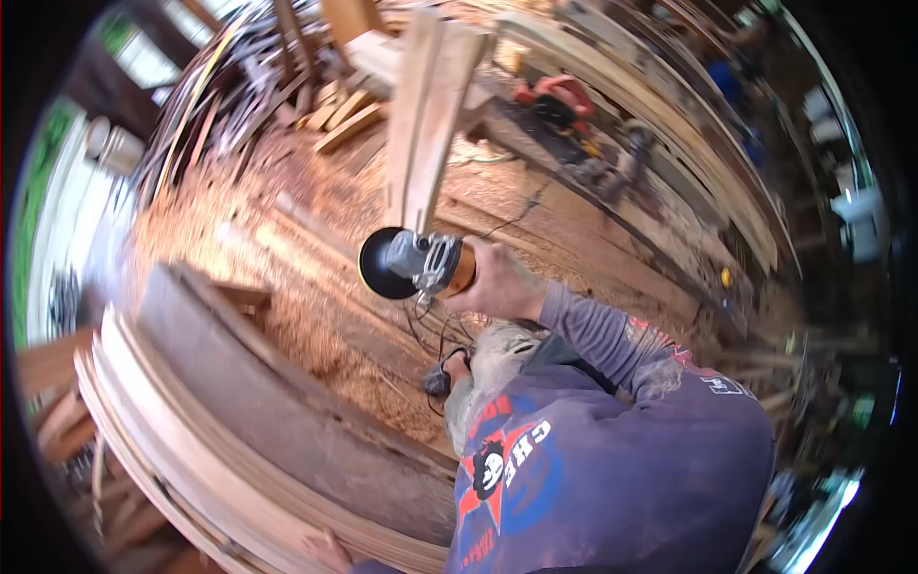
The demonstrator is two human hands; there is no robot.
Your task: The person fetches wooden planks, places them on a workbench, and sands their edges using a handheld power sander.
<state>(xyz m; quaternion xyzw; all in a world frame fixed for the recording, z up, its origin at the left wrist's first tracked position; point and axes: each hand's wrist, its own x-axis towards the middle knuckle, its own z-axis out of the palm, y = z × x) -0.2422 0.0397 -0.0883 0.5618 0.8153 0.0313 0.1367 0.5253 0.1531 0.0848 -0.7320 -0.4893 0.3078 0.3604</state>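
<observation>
Daylit greenery (44, 182) shows beyond the sawdust-strewn floor (311, 359).

A woodworking workshop is indicated by the ground, thickly strewn with loose tan sawdust and shavings (191, 234), and by a tangled heap of thin brown and grey wooden offcuts (220, 110) piled near dark upright timber posts (115, 86). Long pale sawn boards (612, 86) are laid in rows, smooth pale planks (206, 440) are layered in the foreground, and a grey-and-orange handheld power tool with a round black disc (421, 263) is seen in use of a grip. Open sides are suggested by green vegetation (48, 182) glimpsed past the posts.
</observation>
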